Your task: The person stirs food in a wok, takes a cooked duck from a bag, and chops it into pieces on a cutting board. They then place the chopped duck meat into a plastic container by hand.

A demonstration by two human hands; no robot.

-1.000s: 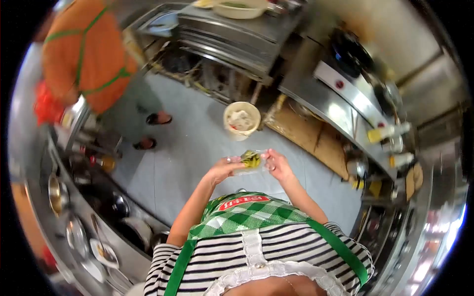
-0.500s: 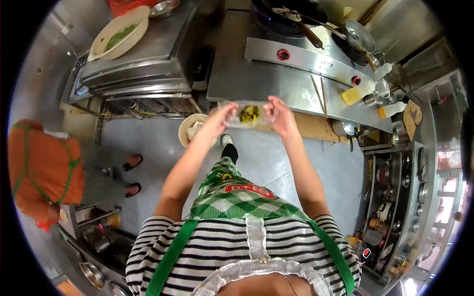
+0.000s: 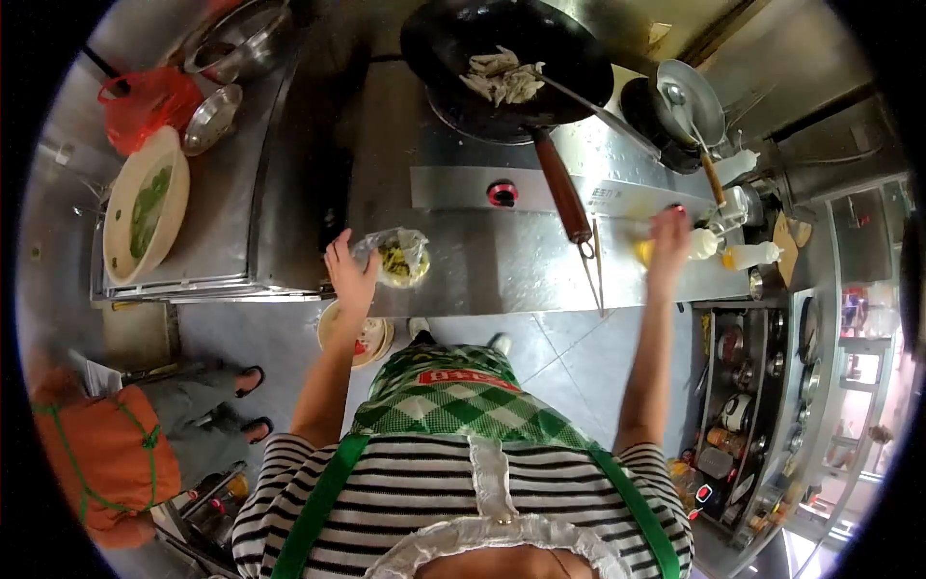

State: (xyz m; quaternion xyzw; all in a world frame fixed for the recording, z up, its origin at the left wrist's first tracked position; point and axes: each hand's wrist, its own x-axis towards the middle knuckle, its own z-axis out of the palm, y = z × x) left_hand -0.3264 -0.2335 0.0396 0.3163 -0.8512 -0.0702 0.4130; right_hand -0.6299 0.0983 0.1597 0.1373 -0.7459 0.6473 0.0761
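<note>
On the steel counter (image 3: 482, 275) rests a clear plastic bag (image 3: 403, 259) with yellow-green food inside. My left hand (image 3: 353, 274) is at the bag's left side with its fingers apart; whether it touches the plastic is unclear. Farther right, my right hand (image 3: 667, 246) reaches over the counter beside a yellow squeeze bottle (image 3: 643, 251) and close to the right stove knob (image 3: 678, 209). Motion blurs its fingers. A black wok (image 3: 434, 48) holds pale pieces of food (image 3: 503, 79), and its wooden handle (image 3: 562, 188) points toward me.
A beige bowl of green leaves (image 3: 148, 207) and a red bag (image 3: 145, 106) stand on the left counter. A bucket (image 3: 380, 349) is on the floor below. At the left is a co-worker in orange (image 3: 116, 454). More bottles (image 3: 752, 256) stand at the right.
The bag is now down on the counter instead of between my two hands. My hands have moved apart, the right one far to the right. The view has shifted closer to the stove.
</note>
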